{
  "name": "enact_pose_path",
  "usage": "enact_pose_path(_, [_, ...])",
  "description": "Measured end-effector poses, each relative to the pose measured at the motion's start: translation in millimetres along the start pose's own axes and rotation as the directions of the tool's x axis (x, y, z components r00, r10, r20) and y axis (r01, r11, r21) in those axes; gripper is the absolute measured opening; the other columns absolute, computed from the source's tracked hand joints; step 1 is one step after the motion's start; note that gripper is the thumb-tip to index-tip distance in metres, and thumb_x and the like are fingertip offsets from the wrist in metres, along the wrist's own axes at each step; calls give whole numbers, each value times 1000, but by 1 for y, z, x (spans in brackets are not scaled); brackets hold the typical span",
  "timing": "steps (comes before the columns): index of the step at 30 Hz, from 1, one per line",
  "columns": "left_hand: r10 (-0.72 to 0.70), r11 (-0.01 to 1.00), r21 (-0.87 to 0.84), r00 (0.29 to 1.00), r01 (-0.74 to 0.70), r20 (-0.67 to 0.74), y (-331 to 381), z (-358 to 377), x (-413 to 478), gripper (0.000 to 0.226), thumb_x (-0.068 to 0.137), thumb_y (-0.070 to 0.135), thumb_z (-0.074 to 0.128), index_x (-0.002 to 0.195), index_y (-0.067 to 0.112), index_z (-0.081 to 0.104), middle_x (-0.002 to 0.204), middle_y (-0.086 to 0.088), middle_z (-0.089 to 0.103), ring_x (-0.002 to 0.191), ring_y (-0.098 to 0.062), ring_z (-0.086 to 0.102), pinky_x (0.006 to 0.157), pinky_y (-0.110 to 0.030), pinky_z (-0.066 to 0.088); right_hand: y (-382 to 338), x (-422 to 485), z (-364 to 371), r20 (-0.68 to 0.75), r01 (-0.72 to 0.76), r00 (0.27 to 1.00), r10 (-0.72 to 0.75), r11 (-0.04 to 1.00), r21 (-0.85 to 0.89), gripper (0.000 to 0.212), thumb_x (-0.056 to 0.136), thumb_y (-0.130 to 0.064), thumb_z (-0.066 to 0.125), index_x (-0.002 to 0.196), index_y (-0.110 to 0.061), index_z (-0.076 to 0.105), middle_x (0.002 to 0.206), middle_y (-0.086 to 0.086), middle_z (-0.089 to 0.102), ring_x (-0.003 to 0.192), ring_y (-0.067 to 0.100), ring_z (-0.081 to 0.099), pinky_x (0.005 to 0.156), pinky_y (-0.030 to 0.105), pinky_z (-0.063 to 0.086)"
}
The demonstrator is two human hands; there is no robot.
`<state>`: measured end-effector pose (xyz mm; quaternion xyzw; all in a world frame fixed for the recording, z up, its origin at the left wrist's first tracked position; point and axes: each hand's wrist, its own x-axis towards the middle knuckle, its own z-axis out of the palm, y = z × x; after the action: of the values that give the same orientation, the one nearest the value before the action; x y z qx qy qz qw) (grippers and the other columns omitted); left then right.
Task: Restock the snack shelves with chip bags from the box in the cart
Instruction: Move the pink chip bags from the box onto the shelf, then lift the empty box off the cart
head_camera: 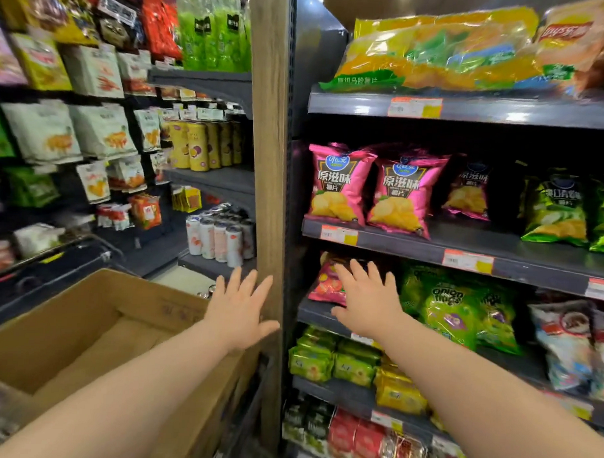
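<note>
Hiding a pink bag (327,284), right hand (368,299) spread.

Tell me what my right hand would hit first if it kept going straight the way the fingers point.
Most likely the pink and red snack bag at the left end of that shelf: the open right hand points its fingers up over it. Depth is unclear, so they may already be touching.

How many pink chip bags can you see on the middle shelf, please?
3: two pink chip bags upright at the left front, one set back to their right. More may sit hidden behind.
</note>
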<state>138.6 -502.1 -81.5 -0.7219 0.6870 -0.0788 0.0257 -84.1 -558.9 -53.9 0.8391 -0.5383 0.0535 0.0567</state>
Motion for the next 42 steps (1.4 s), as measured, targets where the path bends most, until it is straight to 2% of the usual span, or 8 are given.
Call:
enact_pose_path(7, [-103, 995, 5, 994, 103, 28, -57, 21, -47, 87, 85, 71, 31, 151, 28, -4, 161, -7, 1, 146, -34, -5, 116, -53, 2, -57, -20, 5, 44, 50, 998, -50, 999, -3, 79, 88, -48, 50, 150, -27, 7, 160, 6, 9, 146, 37, 6, 113, 59, 11])
enact_pose_path(13, [-83, 996, -13, 996, 83, 18, -116, 45, -66, 89, 84, 72, 31, 151, 26, -4, 161, -6, 4, 146, -33, -5, 116, -54, 3, -114, -13, 10, 89, 9, 996, -6, 999, -33, 78, 88, -47, 50, 150, -27, 7, 160, 7, 11, 146, 37, 8, 113, 58, 12])
enact_pose_path(25, [-155, 988, 4, 965, 158, 212, -337, 109, -125, 89, 85, 71, 31, 151, 24, -6, 161, -7, 2, 146, -35, -5, 116, -53, 2, -316, 9, 84, 295, -38, 955, 25, 999, 37, 76, 89, -47, 49, 150, -31, 7, 160, 1, 13, 147, 30, 8, 116, 54, 11])
enact_pose_path(31, [-112, 992, -34, 968, 123, 224, -365, 134, -117, 90, 84, 72, 31, 151, 24, -6, 161, -7, 2, 146, -34, -3, 116, -53, 4, -337, 8, 107, 376, -99, 923, 87, 995, 12, 78, 88, -48, 50, 150, -31, 6, 160, 0, 12, 147, 29, 10, 116, 52, 12])
enact_pose_path(36, [-91, 993, -45, 952, 109, 292, -372, 159, -103, 91, 83, 73, 30, 150, 24, -8, 161, -7, 0, 146, -34, -6, 116, -53, 2, -333, 24, 127, 399, -149, 907, 131, 989, 13, 77, 87, -49, 50, 150, -32, 9, 160, 1, 12, 147, 30, 10, 115, 53, 13])
enact_pose_path(42, [-161, 986, 15, 933, 165, 323, -414, 179, -70, 92, 82, 74, 32, 150, 26, -8, 161, -5, 0, 147, -32, -6, 116, -53, 1, -323, 55, 167, 486, -224, 856, 174, 973, 47, 77, 88, -48, 51, 150, -30, 9, 161, 1, 5, 147, 31, 7, 116, 52, 16])
